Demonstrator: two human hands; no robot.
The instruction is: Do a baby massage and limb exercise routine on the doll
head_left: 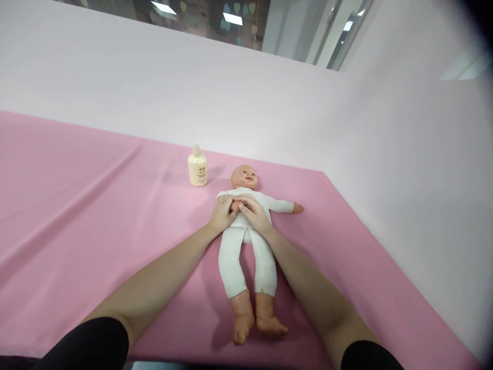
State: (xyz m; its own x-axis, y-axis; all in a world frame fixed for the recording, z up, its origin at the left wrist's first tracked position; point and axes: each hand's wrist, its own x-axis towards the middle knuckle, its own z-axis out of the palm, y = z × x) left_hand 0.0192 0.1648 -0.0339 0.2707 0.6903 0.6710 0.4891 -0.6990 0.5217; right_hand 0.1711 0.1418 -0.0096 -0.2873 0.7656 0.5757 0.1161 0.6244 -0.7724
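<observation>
Left hand [222, 213] and right hand [254, 212] are clasping the plastic hand [235, 206] of a white-bodied baby doll [231, 259].
It is lying on pink cloth [154, 205]; a rounded cream bottle [197, 170], contents hidden, is standing near its head.

Doll [242, 221] is lying on cloth [115, 205]. Bottle [197, 172] is standing left of its head [242, 176]; wall [154, 92] is rising behind.

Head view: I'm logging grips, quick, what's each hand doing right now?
Left hand: partly closed, holding the doll's hand.
Right hand: partly closed, holding the doll's hand too; how firmly cannot be told.
</observation>
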